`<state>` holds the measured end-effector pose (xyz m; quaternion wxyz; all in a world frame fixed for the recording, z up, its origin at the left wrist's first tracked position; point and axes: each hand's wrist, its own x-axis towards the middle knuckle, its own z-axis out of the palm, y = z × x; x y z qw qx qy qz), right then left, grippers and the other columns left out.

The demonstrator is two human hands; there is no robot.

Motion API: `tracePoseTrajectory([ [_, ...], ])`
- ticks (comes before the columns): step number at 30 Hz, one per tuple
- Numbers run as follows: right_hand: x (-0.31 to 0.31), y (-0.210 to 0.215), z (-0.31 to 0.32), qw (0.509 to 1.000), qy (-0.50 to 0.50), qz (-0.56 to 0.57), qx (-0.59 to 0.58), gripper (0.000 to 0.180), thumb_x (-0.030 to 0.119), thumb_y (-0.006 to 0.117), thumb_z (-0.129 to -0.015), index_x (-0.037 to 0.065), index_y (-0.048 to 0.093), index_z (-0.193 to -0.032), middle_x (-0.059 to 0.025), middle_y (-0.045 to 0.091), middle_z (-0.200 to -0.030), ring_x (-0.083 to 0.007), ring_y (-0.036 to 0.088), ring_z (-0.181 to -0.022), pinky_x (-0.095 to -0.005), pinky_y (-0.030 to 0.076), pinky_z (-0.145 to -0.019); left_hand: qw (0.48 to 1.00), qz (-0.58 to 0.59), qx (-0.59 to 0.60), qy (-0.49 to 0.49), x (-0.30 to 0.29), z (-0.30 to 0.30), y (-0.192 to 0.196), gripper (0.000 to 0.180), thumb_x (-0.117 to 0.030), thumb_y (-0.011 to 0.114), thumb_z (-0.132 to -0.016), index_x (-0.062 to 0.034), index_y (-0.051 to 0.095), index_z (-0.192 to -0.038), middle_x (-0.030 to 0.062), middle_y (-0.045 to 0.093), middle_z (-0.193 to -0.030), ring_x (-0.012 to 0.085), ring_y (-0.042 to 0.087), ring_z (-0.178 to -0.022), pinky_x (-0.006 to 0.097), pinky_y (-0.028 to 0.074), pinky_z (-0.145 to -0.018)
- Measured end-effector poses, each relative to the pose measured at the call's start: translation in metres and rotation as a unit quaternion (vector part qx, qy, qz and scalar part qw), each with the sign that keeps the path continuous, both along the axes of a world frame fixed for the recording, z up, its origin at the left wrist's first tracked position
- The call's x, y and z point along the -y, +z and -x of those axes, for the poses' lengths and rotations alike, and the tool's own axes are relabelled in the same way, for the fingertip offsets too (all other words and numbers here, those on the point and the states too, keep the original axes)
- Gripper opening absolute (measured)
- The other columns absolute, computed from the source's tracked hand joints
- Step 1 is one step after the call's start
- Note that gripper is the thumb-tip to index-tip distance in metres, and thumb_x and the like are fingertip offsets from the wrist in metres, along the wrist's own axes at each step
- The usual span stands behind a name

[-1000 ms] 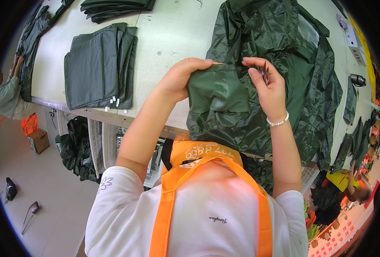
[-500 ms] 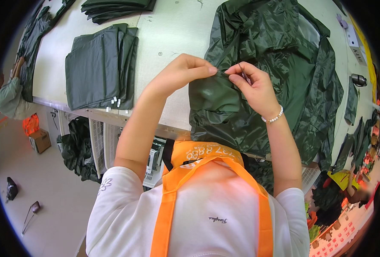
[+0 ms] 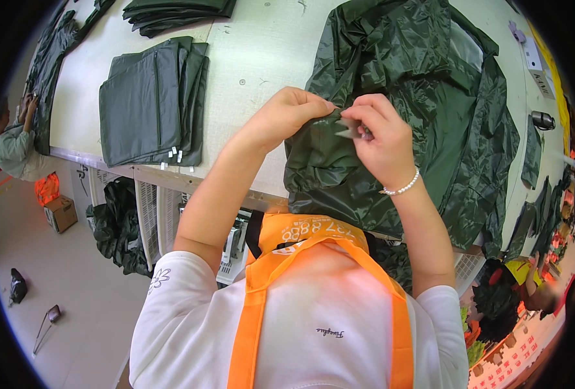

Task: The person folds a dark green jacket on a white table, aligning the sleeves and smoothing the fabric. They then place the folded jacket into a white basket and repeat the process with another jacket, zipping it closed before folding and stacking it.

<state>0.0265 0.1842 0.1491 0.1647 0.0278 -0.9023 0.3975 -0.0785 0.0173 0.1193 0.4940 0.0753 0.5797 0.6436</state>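
A glossy dark green garment [image 3: 430, 110] lies crumpled on the white table in front of me, its near part hanging over the edge. My left hand [image 3: 286, 118] is closed, thumb and forefinger pinching a bit of its fabric at the left side. Close beside those fingertips, my right hand [image 3: 386, 144] is curled round small thread snips [image 3: 347, 130], whose pale blades are smeared by motion and point left. A beaded bracelet circles the right wrist. Whether a loose thread sits between the two hands is too small to tell.
Left of the garment, folded dark green pieces [image 3: 146, 104] are stacked on the table [image 3: 255, 58]; another folded stack [image 3: 177, 14] lies farther back. White crates [image 3: 148, 214] with green fabric stand below the edge. People work at far left and right.
My right hand has turned over, so the snips now point left with their blades showing. My left hand has shifted slightly right, still pinching the fabric.
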Motion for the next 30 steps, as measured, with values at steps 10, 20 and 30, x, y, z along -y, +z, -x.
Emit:
tracePoseTrajectory([
  [10, 0.003, 0.000, -0.010, 0.999, -0.023, -0.038, -0.006, 0.024, -0.010, 0.061, -0.065, 0.005, 0.056, -0.082, -0.0039, 0.055, -0.083, -0.0172, 0.054, -0.056, -0.0272, 0.045, -0.051, 0.998, 0.045, -0.022, 0.033, -0.011, -0.012, 0.002, 0.026, -0.018, 0.062, -0.085, 0.0060, 0.067, -0.094, 0.0072, 0.068, -0.086, 0.0083, 0.060, -0.075, 0.022, 0.048, -0.070],
  [20, -0.017, 0.004, -0.006, 0.976, -0.032, 0.119, 0.180, 0.009, 0.004, 0.059, -0.086, -0.002, 0.053, -0.086, -0.0073, 0.052, -0.078, -0.0152, 0.049, -0.063, -0.0264, 0.042, -0.060, 0.961, -0.002, -0.270, 0.055, -0.017, -0.022, 0.007, 0.019, -0.014, 0.065, -0.079, 0.0002, 0.071, -0.089, 0.0062, 0.068, -0.076, 0.0099, 0.060, -0.070, 0.025, 0.048, -0.069],
  [30, -0.009, 0.016, 0.009, 0.985, -0.048, 0.106, 0.128, 0.009, 0.003, 0.059, -0.086, -0.001, 0.054, -0.092, -0.0111, 0.056, -0.085, -0.0205, 0.057, -0.073, -0.0287, 0.047, -0.066, 0.946, 0.017, -0.320, 0.049, -0.013, -0.027, 0.011, 0.015, -0.010, 0.069, -0.078, 0.0031, 0.071, -0.085, 0.0079, 0.071, -0.081, 0.0101, 0.063, -0.077, 0.024, 0.049, -0.073],
])
